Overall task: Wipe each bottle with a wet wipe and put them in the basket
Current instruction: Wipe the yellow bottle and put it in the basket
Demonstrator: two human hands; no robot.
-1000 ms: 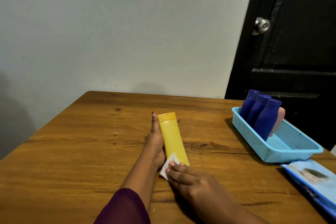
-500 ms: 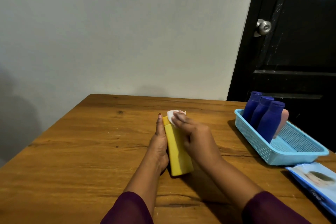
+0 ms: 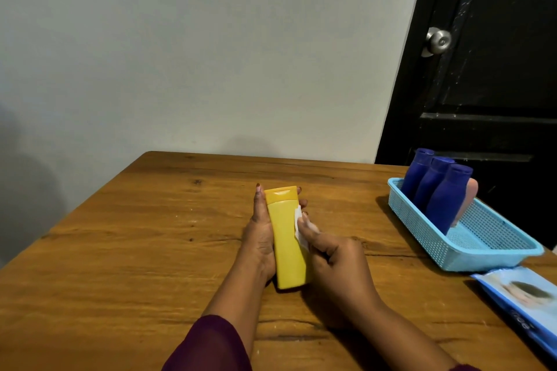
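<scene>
A yellow bottle [image 3: 286, 238] lies flat over the middle of the wooden table [image 3: 135, 250], cap pointing away from me. My left hand [image 3: 260, 235] grips it from the left side and underneath. My right hand [image 3: 334, 259] pinches a white wet wipe [image 3: 299, 227] and presses it against the bottle's right edge, just below the cap. At the right stands a light blue basket [image 3: 488, 247] holding three blue bottles [image 3: 443, 196] and a pinkish one [image 3: 470, 199] leaning at its far end.
A blue pack of wet wipes [image 3: 524, 301] lies at the table's right front edge, just in front of the basket. A grey wall runs behind the table and a black door [image 3: 488, 69] with a round knob stands behind the basket.
My right hand slid the wipe from the bottle's near end up to the cap, then back down to the right edge below the cap. My left hand kept its hold.
</scene>
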